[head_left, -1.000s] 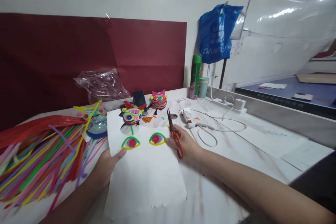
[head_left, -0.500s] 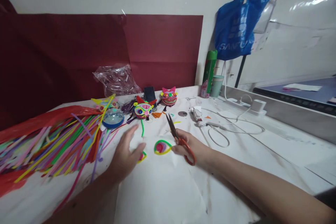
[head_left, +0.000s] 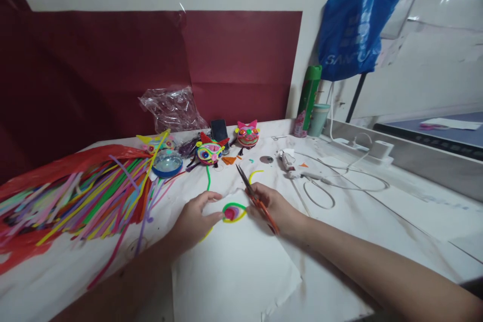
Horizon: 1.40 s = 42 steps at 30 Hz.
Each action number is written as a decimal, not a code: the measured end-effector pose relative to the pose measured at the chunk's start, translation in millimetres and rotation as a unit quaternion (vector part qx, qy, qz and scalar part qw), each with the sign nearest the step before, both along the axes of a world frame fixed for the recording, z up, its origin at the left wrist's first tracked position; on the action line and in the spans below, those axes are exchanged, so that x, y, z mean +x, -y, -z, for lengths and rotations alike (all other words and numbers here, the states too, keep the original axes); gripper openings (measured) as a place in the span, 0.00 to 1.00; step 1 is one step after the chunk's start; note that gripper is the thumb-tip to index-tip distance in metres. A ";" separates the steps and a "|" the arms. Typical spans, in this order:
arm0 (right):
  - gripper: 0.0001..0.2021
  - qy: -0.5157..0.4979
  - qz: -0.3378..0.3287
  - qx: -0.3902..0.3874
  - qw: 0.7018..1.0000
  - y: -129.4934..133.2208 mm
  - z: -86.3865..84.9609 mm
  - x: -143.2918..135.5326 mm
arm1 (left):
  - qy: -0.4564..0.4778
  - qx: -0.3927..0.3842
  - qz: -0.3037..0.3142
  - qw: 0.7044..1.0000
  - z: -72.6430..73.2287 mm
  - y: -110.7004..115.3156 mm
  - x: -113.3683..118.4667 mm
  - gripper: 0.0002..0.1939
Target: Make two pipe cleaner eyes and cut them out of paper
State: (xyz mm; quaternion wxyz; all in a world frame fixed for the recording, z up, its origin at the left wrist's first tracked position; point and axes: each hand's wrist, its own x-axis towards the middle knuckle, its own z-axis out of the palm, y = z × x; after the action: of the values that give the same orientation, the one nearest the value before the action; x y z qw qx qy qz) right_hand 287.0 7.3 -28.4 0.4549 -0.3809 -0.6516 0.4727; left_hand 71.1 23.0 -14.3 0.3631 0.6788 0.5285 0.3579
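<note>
R hand (head_left: 269,205) clamped on orange-hdl scissors (head_left: 251,191), pointing away; L hand (head_left: 196,219) w/ digits apart. Btwn hands: green/yellow-rimmed eye (head_left: 234,213) on wht paper (head_left: 234,271).

The right hand (head_left: 269,206) holds orange-handled scissors (head_left: 262,206), blades pointing up and away. The left hand (head_left: 196,219) is over the white paper (head_left: 237,266), thumb and forefinger apart, beside an eye-shaped piece (head_left: 234,213) edged in green and yellow. On the counter (head_left: 332,261), colourful strips (head_left: 94,198) lie to the left, near a blue-rimmed round container (head_left: 167,165). Two bright animal heads sit near a phone (head_left: 219,131). Farther right are a glue gun (head_left: 289,162), a green can (head_left: 308,100) and a cup (head_left: 319,121), below a blue bag (head_left: 354,30).
</note>
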 end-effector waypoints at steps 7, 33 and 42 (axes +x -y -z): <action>0.13 0.031 0.003 0.034 0.999 0.4 4.6 -4.1 | -0.029 0.004 0.104 0.994 5.9 -7.4 -5.7 0.07; 0.13 0.015 -0.029 -0.028 0.999 12.0 10.2 -20.8 | -0.096 -0.017 0.177 0.979 -5.5 0.1 4.8 0.11; 0.17 -0.041 0.056 -0.044 0.997 2.1 -0.6 -6.3 | -0.022 -0.145 0.141 0.979 -8.5 -5.1 -5.9 0.12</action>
State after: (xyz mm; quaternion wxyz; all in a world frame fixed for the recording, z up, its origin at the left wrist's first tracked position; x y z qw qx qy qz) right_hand 280.6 5.1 -27.8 0.4897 -0.4169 -0.5883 0.4902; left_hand 65.2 28.1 -5.8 0.4927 0.6942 0.4816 0.2081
